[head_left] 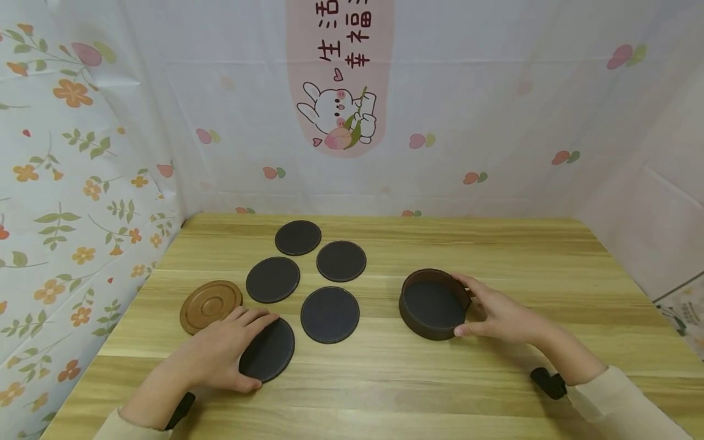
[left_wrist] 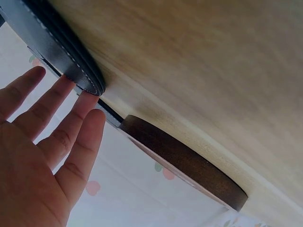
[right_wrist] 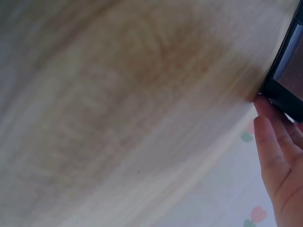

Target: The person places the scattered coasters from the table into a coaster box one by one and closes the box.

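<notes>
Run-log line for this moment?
left hand: touching black disc | right hand: touching round dark holder | four other black discs: flat on table | brown disc: beside left hand

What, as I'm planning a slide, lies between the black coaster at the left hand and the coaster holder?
In the head view, another black coaster lies between the coaster at the left hand and the coaster holder, with bare tabletop either side.
</notes>
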The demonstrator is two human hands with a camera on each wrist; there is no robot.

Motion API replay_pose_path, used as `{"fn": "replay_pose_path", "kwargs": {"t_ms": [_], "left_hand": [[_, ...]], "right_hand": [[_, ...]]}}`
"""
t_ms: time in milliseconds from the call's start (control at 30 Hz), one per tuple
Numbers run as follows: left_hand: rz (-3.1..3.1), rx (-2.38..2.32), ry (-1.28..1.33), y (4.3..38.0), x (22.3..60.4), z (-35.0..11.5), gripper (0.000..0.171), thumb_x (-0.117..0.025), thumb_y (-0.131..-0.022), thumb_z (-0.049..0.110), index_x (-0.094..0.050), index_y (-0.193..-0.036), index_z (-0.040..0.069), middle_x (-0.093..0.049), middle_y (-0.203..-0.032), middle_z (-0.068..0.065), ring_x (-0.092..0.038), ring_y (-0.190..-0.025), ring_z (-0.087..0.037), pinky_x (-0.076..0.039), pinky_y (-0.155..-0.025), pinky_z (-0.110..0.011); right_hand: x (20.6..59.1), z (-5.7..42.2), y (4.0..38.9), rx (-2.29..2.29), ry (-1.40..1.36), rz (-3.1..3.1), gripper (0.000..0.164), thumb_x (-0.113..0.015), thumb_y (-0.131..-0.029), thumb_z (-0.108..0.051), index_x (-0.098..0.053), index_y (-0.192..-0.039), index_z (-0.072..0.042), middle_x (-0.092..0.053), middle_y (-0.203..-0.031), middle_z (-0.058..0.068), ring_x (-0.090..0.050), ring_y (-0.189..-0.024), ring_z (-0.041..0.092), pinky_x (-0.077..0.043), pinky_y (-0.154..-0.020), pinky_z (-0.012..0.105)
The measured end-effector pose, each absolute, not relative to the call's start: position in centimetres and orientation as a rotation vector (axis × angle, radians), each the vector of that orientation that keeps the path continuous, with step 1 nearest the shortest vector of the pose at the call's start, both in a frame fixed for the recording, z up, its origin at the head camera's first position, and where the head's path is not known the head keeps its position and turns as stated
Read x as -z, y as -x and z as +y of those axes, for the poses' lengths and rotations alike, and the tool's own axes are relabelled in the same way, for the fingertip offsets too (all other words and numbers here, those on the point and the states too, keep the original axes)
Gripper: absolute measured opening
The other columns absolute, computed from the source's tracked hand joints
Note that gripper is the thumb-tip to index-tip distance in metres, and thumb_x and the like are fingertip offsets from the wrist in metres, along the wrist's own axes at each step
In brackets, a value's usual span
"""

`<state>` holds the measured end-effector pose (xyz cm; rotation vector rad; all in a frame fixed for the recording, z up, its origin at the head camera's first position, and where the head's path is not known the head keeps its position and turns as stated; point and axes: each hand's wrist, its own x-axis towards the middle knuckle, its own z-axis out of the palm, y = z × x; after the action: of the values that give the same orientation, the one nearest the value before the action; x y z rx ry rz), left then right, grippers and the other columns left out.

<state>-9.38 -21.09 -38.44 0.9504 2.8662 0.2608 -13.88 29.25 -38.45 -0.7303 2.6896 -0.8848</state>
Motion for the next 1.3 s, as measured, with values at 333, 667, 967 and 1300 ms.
{"fn": "replay_pose_path", "kwargs": {"t_ms": [333,667,967,1300], "left_hand": [[2.900,-0.259,-0.986,9.8,38.5,-20.5,0.097,-0.086,-0.063,0.050,-0.050,-0.143,0.010,-0.052,-0.141,-0.008,-0.053,-0.124,-0.027,-0.053,-0.086,-0.046],[2.888,-0.239,-1.040,10.6,38.1,-19.5,0.095,-0.085,-0.064,0.049,-0.050,-0.143,0.010,-0.051,-0.142,-0.008,-0.052,-0.123,-0.027,-0.054,-0.080,-0.043],[2.878,-0.209,-1.106,11.6,37.7,-18.3,0.094,-0.084,-0.064,0.052,-0.050,-0.143,0.012,-0.050,-0.143,-0.009,-0.052,-0.120,-0.025,-0.054,-0.082,-0.042],[2.838,-0.170,-1.168,12.7,37.1,-16.5,0.096,-0.083,-0.066,0.055,-0.049,-0.144,0.011,-0.048,-0.146,-0.009,-0.049,-0.124,-0.026,-0.053,-0.080,-0.045]], "right_hand": [[38.5,29.4,14.1,0.878,0.739,2.680,0.105,-0.078,-0.082,-0.046,-0.021,-0.154,0.005,-0.048,-0.145,0.023,-0.050,-0.129,0.042,-0.046,-0.099,0.059],[38.2,29.4,14.0,0.846,0.724,2.680,0.107,-0.077,-0.082,-0.050,-0.021,-0.154,0.005,-0.046,-0.146,0.025,-0.048,-0.131,0.044,-0.043,-0.101,0.060],[38.2,29.4,14.0,0.858,0.728,2.669,0.106,-0.077,-0.082,-0.049,-0.020,-0.154,0.005,-0.046,-0.147,0.024,-0.048,-0.132,0.044,-0.042,-0.102,0.060],[38.2,29.4,14.0,0.866,0.710,2.663,0.107,-0.076,-0.083,-0.049,-0.018,-0.155,0.005,-0.040,-0.151,0.025,-0.044,-0.136,0.045,-0.037,-0.106,0.063]]}}
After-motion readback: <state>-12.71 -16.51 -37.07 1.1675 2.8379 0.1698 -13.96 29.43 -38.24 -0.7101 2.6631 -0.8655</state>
